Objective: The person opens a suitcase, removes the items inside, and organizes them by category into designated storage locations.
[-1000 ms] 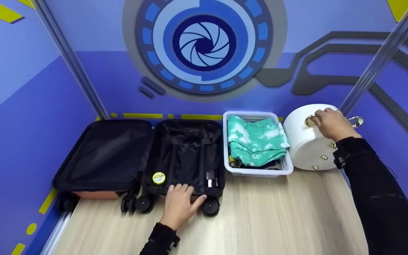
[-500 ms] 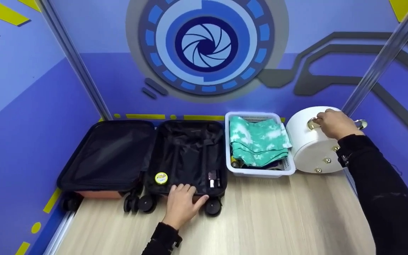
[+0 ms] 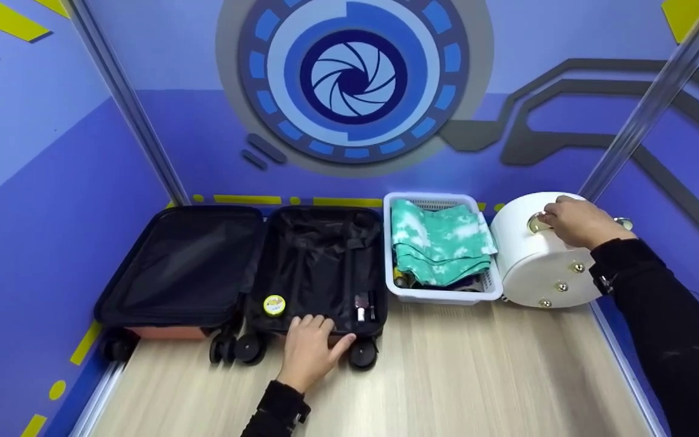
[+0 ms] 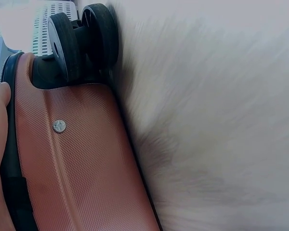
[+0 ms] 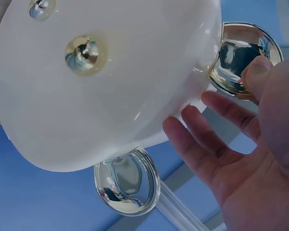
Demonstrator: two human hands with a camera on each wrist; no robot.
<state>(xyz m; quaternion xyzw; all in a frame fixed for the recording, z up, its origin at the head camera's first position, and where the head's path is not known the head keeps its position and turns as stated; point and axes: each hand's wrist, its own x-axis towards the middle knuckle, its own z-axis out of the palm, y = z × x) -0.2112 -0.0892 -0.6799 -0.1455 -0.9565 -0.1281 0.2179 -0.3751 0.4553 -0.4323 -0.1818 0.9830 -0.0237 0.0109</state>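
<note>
An open suitcase with black lining (image 3: 319,261) and a coral shell (image 4: 82,154) lies on the table. My left hand (image 3: 310,352) rests on the near rim of its right half, fingers laid over the edge. Inside that half are a small round yellow-rimmed tin (image 3: 274,305) and small dark cosmetic-like items (image 3: 361,308). At the far right, my right hand (image 3: 586,221) holds a white drum-shaped case (image 3: 519,243) by a shiny gold ring handle (image 5: 231,57). In the right wrist view, the thumb lies on that ring; the other fingertips are near or against the case's side.
A white plastic basket (image 3: 440,297) stands between suitcase and case. It holds a folded green-and-white tie-dye cloth (image 3: 443,243) over other, mostly hidden items. Blue printed walls (image 3: 349,145) enclose the wooden table (image 3: 459,364) at the back and sides.
The white case has come slightly nearer to me along with my right hand. My left hand stays on the suitcase rim. The basket stays where it was.
</note>
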